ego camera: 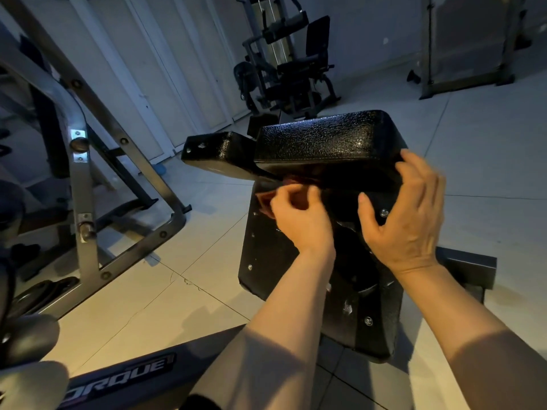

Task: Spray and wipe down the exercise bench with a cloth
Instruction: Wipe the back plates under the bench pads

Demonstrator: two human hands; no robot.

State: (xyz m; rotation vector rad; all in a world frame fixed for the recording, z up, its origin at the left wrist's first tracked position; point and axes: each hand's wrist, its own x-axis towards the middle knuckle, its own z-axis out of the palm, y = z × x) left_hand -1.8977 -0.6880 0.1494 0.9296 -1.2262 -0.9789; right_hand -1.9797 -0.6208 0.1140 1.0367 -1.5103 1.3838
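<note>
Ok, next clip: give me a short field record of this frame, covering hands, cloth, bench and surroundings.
left hand: left hand grips a reddish cloth, pressing it in under the front edge of the upper pad
right hand: right hand grips the right end of the upper pad, thumb underneath
bench: black textured pads; lower pad carries visible bolts
spray bottle: not in view
surroundings: grey steel frame at left, weight machine in the background, tiled floor
lighting: dim

Two hands [302,220] [405,220], one cloth [266,199], two black pads [325,140] [216,152] — and one weight machine [284,60] behind.
</note>
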